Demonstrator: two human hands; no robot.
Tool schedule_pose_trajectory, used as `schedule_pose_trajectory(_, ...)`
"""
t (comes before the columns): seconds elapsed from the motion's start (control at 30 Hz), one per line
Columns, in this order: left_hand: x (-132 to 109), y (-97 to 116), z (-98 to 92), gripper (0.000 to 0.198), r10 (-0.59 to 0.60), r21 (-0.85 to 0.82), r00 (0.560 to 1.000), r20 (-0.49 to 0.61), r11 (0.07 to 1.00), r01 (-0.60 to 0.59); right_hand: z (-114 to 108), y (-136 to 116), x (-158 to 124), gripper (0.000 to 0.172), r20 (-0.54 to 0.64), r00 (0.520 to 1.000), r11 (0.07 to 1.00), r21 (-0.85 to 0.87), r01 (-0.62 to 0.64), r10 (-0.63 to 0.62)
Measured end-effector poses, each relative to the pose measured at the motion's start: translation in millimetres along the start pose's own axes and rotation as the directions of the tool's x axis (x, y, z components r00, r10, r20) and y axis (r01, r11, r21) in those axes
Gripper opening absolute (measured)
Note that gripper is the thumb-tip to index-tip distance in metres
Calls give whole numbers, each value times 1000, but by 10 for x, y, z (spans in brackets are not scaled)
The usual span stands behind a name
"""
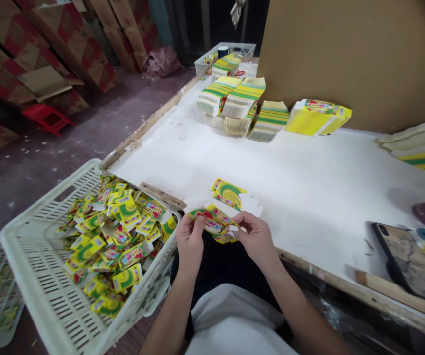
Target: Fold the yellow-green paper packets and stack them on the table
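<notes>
A yellow, green and red printed carton (212, 224) is held between both hands over the near table edge, part folded, with white flaps showing. My left hand (191, 240) pinches its left end, thumb on the printed face. At the right end, the fingers of my right hand (254, 235) are closed on a flap. Just beyond, a flat carton blank (229, 194) lies on the white table, its white tabs pointing right. To the left of my left hand stands a white plastic basket (31, 246) holding many small folded cartons (123, 209).
Stacks of flat blanks (244, 96) and a yellow bundle (318, 118) stand at the table's back against a brown board (345, 59). A phone (408, 256) lies at the right. A wooden edge strip (153, 116) borders the table. A red stool (48, 118) and boxes (60, 39) occupy the floor.
</notes>
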State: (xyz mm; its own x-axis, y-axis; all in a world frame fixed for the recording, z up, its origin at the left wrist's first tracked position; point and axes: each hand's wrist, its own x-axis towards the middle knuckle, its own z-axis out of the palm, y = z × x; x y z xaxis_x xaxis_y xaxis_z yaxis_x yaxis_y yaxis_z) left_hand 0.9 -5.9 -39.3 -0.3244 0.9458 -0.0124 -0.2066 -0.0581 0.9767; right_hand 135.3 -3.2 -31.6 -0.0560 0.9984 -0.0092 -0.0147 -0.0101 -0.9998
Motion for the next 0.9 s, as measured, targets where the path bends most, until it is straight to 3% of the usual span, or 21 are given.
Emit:
schedule_pose_trajectory(0.1, 18, 81, -39, 19, 39, 22, 999, -28, 999, -38, -116, -53, 40, 11, -36, 989, 984, -114, 137, -142)
schedule_pose_trajectory(0.17, 8, 230, -83, 26, 153, 81, 988, -37, 985, -149, -194, -128, 59, 19, -83, 949, 925, -262, 274, -304)
schedule_pose_trajectory(0.23, -18, 437, -130, 39, 334, 180, 943, -12, 928, -326, -258, -212, 72, 25, -87, 867, 786, -474, 397, -491)
schedule_pose_trajectory(0.3, -49, 632, -160, 55, 460, 323, 880, 116, 820, -472, -281, -287, 68, 26, 20, 788, 613, -617, 494, -615)
schedule_pose_trajectory(0.33, -60, 701, -164, 68, 452, 411, 865, 216, 762, -500, -274, -316, 56, 26, 102, 761, 543, -640, 544, -641)
schedule_pose_trajectory(0.4, -67, 754, -148, 87, 301, 563, 864, 402, 663, -493, -235, -349, 14, 26, 256, 714, 470, -602, 645, -652)
schedule_pose_trajectory(0.47, -62, 703, -113, 82, 77, 656, 863, 499, 616, -435, -193, -346, -35, 28, 303, 701, 484, -548, 682, -646)
schedule_pose_trajectory(0.5, -61, 654, -93, 72, -2, 684, 861, 509, 609, -402, -179, -331, -56, 31, 266, 725, 529, -534, 659, -635)
schedule_pose_trajectory(0.57, -80, 544, -54, 57, -67, 714, 871, 487, 604, -353, -168, -284, -83, 47, 105, 820, 689, -488, 536, -563)
schedule_pose_trajectory(0.63, -127, 453, -19, 58, -52, 722, 888, 458, 605, -336, -162, -233, -93, 67, -17, 931, 890, -299, 343, -365)
schedule_pose_trajectory(0.7, -184, 392, 11, 66, -18, 693, 868, 496, 610, -384, -140, -191, -94, 65, 52, 995, 997, 17, 80, -81)
schedule_pose_trajectory(0.77, -223, 354, 34, 70, 32, 640, 816, 577, 603, -476, -102, -157, -91, 52, 236, 965, 951, 258, -173, 111)
schedule_pose_trajectory(0.8, -232, 341, 41, 69, 62, 610, 787, 614, 595, -523, -82, -139, -87, 48, 312, 939, 916, 316, -248, 147)
schedule_pose_trajectory(0.83, -233, 332, 44, 65, 87, 586, 764, 639, 589, -557, -64, -119, -82, 45, 364, 919, 895, 343, -284, 153)
schedule_pose_trajectory(0.9, -219, 328, 38, 49, 90, 584, 762, 642, 586, -561, -39, -72, -69, 47, 389, 912, 897, 344, -279, 135)
